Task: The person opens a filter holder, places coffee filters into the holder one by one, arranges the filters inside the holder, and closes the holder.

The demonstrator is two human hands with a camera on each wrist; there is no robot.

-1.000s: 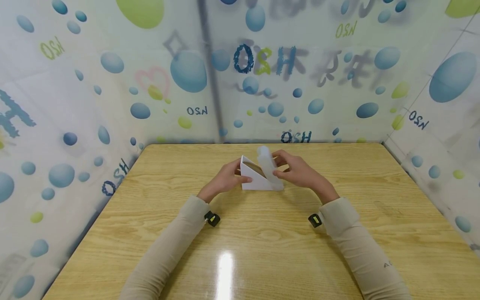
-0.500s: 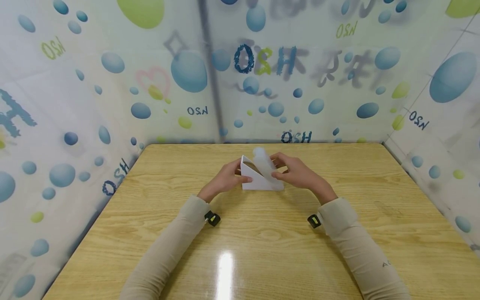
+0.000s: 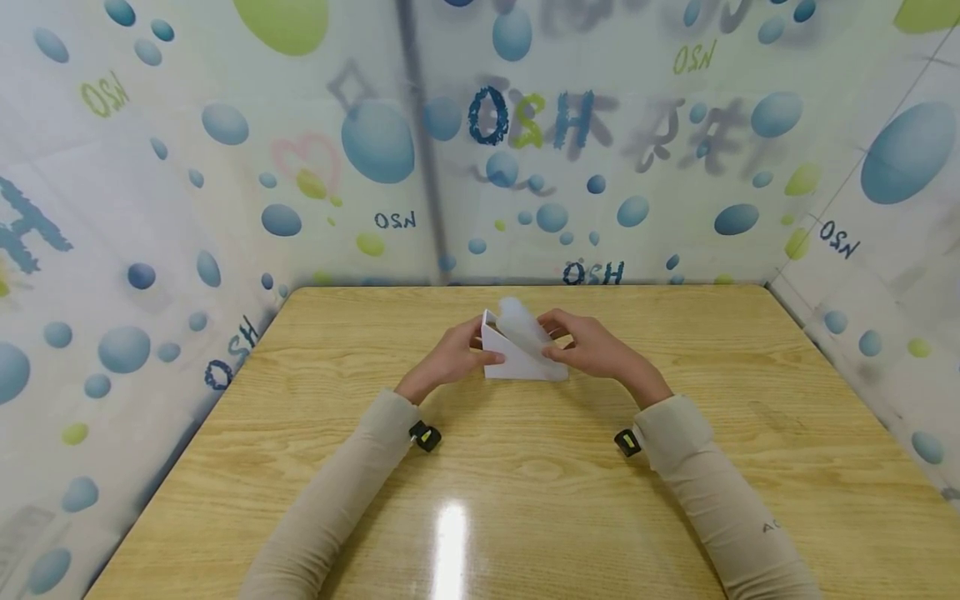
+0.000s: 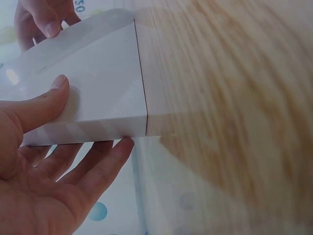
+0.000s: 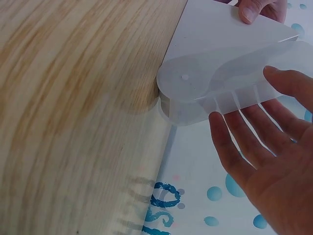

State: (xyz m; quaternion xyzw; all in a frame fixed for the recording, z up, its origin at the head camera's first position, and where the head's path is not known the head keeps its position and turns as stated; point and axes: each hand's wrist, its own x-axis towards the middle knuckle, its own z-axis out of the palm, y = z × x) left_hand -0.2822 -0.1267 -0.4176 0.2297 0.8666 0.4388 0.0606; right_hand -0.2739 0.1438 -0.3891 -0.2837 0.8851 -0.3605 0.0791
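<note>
A white box [image 3: 508, 365] with a slanted open top stands on the wooden table [image 3: 525, 467]. My left hand [image 3: 452, 354] grips its tall end, thumb on the near side and fingers on the end wall in the left wrist view. A translucent plastic lid [image 3: 519, 323] with a rounded end tilts over the slanted opening. At the box's low end, the lid's round part [image 5: 183, 81] overlaps the side wall. My right hand [image 3: 591, 343] holds the lid between thumb and fingers. The inside of the box is mostly hidden behind the lid.
A patterned wall covering [image 3: 510, 200] with blue and green drops meets the far edge of the table. Small black devices [image 3: 425, 436] hang at both sleeve cuffs. A bright reflection lies on the tabletop nearer the camera.
The translucent lid has swung left and lower over the box's slanted opening. My right hand has shifted slightly left and down with it; my left hand and the box have stayed put.
</note>
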